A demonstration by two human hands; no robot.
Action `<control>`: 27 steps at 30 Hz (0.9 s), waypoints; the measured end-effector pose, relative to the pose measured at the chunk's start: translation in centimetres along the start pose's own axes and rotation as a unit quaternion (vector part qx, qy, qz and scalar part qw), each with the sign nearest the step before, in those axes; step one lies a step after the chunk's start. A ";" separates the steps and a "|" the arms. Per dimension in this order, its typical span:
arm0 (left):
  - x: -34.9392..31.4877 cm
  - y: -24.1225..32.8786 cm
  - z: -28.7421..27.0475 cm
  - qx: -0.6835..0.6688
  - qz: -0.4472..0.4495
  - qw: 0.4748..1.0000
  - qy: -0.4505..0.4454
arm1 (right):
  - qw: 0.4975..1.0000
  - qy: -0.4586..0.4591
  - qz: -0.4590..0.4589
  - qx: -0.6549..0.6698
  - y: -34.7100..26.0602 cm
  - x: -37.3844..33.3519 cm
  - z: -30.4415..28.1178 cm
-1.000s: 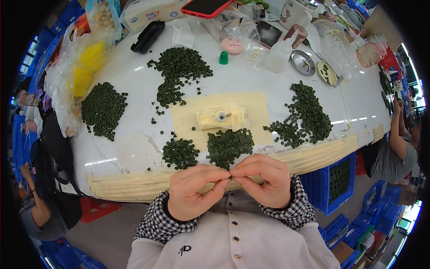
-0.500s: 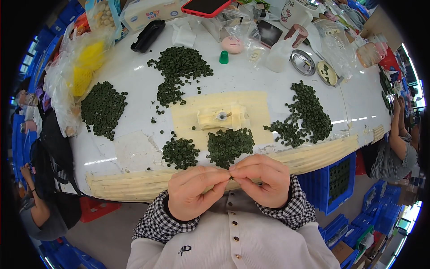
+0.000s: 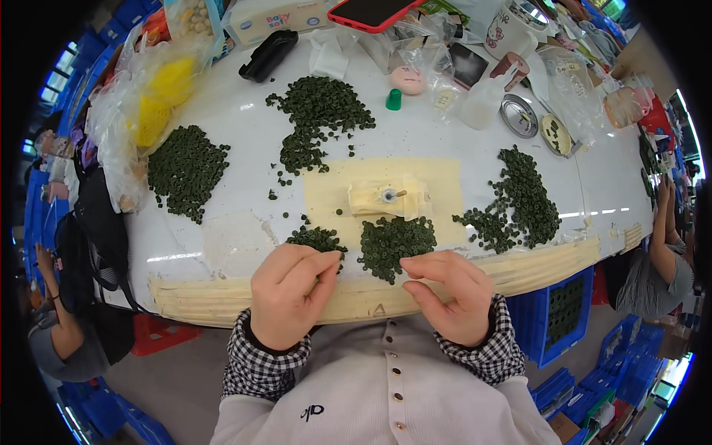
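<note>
My left hand (image 3: 291, 293) is closed in a pinch at the right edge of a small pile of dark green pieces (image 3: 315, 237). A dark bit shows at its fingertips, too small to tell from the pile behind. My right hand (image 3: 452, 289) has thumb and forefinger apart, with nothing visible between them. Its forefinger reaches the lower right edge of a pile of dark green ring-shaped pieces (image 3: 397, 241). Just beyond that pile, a small fixture with a metal pin (image 3: 391, 195) is taped to the table.
Larger dark green piles lie at the left (image 3: 188, 172), the far middle (image 3: 326, 104) and the right (image 3: 525, 196). A green cap (image 3: 394, 99), a clear squeeze bottle (image 3: 482, 104) and a round tin (image 3: 518, 116) stand farther back. Blue crates (image 3: 552, 311) are below the table's right edge.
My hands have come apart from a shared pinch. The left has moved left to the small pile; the right has shifted right and its fingers have parted. The view has shifted slightly.
</note>
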State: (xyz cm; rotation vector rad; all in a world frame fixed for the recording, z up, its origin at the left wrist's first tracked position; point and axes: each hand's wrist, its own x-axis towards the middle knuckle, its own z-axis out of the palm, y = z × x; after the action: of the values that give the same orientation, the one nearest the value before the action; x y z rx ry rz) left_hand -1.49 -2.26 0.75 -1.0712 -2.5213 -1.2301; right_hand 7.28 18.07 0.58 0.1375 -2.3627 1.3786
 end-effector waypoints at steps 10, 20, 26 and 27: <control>-0.1 -1.4 -2.7 0.016 -0.106 0.994 0.001 | 1.000 -0.018 0.000 -0.005 -0.1 0.2 -0.2; -3.0 -4.7 -8.7 -0.051 -0.303 0.946 -0.098 | 1.000 -0.026 -0.001 -0.006 -0.1 0.4 -0.7; -3.5 -4.8 -8.5 -0.070 -0.287 0.950 -0.099 | 0.999 -0.044 -0.013 -0.009 -0.5 0.8 -0.5; -3.4 -4.7 -8.4 -0.067 -0.280 0.952 -0.106 | 0.999 -0.043 -0.013 -0.009 -0.4 0.7 -0.5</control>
State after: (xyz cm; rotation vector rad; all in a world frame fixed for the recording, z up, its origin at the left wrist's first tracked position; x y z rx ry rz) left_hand -3.52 -12.21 1.85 -0.5360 -3.0783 -1.4986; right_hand 6.89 18.36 1.43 0.2274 -2.4330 1.3651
